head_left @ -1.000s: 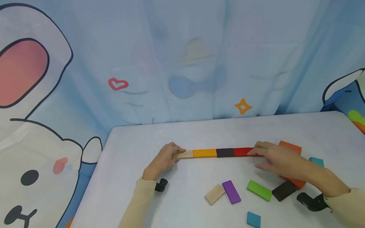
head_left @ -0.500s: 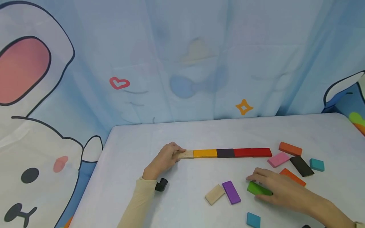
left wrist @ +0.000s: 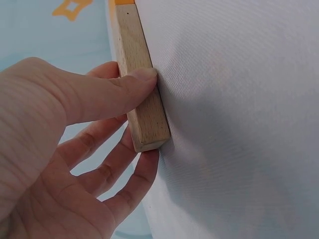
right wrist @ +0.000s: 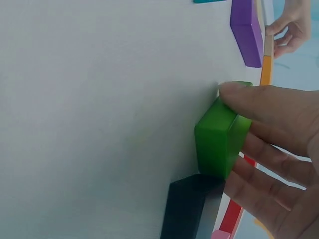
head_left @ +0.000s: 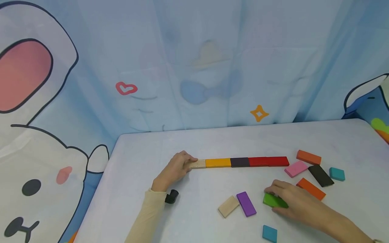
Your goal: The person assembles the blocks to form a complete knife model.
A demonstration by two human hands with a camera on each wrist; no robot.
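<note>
At the left end of a row of blocks, my left hand (head_left: 174, 170) pinches a plain wooden block (left wrist: 149, 119) between thumb and fingers. Rightward from it the row runs through a yellow block (head_left: 218, 163), a dark block (head_left: 239, 162) and two red blocks (head_left: 277, 161), end to end. My right hand (head_left: 299, 204) grips a green block (right wrist: 217, 134), thumb on the near side and fingers on the far side. A black block (right wrist: 187, 209) lies against or right beside the green one's end in the right wrist view; my hand hides it in the head view.
Loose blocks lie around my right hand: pink (head_left: 296, 169), black (head_left: 321, 175), teal (head_left: 337, 174) and two orange ones (head_left: 308, 157). Left of it are a purple block (head_left: 246, 204) and a plain wooden one (head_left: 228, 206). Another teal block (head_left: 269, 233) sits nearer. A curtain (head_left: 212, 101) hangs behind the table.
My right hand has left the right-end red block, come nearer and taken hold of the green block. My left hand stays on the plain wooden block.
</note>
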